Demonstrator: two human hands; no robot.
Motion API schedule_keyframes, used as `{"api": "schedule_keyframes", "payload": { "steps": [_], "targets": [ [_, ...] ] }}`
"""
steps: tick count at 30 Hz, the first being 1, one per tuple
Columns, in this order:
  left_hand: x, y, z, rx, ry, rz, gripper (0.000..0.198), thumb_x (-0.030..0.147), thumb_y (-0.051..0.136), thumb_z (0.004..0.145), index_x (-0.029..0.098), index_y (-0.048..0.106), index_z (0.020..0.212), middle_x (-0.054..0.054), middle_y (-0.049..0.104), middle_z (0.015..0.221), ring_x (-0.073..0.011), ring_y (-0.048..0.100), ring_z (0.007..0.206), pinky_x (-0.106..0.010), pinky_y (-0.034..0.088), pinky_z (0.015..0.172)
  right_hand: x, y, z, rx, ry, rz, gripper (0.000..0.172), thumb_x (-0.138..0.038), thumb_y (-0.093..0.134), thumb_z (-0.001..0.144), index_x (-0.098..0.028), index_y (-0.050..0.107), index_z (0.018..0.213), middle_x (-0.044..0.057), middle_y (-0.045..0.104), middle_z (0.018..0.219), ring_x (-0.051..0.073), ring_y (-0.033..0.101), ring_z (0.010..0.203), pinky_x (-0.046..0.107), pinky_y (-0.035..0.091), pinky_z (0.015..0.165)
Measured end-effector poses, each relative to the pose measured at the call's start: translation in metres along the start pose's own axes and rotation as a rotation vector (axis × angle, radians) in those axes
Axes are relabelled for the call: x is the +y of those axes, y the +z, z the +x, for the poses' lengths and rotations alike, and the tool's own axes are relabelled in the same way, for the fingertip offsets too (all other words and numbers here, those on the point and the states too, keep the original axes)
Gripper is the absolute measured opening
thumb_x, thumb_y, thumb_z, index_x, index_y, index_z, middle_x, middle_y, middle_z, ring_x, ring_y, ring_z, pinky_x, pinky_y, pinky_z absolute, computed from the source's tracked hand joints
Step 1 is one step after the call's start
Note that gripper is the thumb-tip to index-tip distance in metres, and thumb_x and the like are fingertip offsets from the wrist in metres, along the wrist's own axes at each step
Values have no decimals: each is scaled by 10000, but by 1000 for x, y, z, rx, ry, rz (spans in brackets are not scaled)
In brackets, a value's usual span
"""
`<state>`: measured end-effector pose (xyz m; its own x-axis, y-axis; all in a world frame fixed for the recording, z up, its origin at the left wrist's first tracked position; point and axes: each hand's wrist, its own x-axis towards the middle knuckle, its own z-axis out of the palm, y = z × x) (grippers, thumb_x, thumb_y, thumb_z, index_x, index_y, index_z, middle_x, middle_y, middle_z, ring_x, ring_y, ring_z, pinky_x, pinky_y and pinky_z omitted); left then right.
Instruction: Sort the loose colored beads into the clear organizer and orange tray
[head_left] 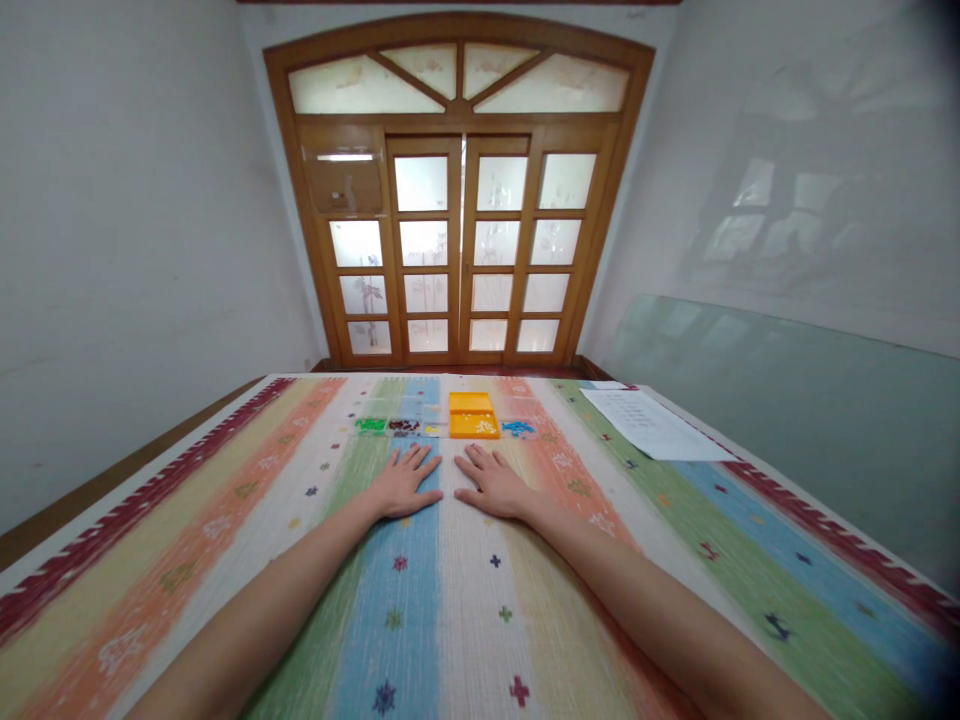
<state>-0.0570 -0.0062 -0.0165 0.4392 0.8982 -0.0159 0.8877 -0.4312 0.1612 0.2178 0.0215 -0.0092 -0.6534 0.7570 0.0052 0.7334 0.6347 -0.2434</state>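
Both hands lie palm down on the striped tablecloth, fingers spread. My left hand (403, 484) rests on the blue stripe, holding nothing. Across a small gap, my right hand (493, 484) lies on the white and yellow stripes, also with nothing in it. Just beyond them stands an open orange box (474, 416) with small white pieces inside. Left of the box are clear trays with green pieces (370, 426), dark brown pieces (403, 426) and a few yellow pieces (431, 430). To its right sit blue pieces (517, 428) in another clear tray.
A white paper sheet (651, 424) with writing lies at the right of the tablecloth (405, 640). Wooden doors with glass panes (461, 250) stand beyond the table. A pale green panel (787, 400) leans along the right wall.
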Motion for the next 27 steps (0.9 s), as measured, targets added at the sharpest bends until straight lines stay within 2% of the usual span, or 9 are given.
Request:
{"api": "schedule_keyframes", "payload": {
  "steps": [7, 19, 27],
  "targets": [
    [1, -4, 5, -42, 7, 15, 925, 851, 370, 904, 350, 228, 1668, -67, 71, 1758, -387, 62, 1618, -688, 43, 1259, -7, -3, 0, -52, 9, -4, 986, -875, 349, 910, -265, 240, 1678, 129, 91, 1743, 353, 61, 1616, 616, 24, 1274],
    [9, -3, 11, -39, -16, 22, 935, 865, 366, 891, 372, 204, 1670, -79, 74, 1758, -428, 53, 1610, -762, 49, 1215, -12, -6, 0, -57, 10, -17, 1001, -894, 299, 906, -269, 208, 1683, 137, 78, 1742, 370, 61, 1614, 669, 36, 1253],
    [9, -1, 10, -7, -21, 8, 936, 879, 357, 884, 370, 246, 1661, -67, 111, 1757, -405, 63, 1614, -715, 31, 1242, -14, -4, 3, -52, 30, -26, 961, -860, 364, 913, -301, 213, 1680, 119, 88, 1745, 395, 84, 1607, 698, -3, 1235]
  ]
}}
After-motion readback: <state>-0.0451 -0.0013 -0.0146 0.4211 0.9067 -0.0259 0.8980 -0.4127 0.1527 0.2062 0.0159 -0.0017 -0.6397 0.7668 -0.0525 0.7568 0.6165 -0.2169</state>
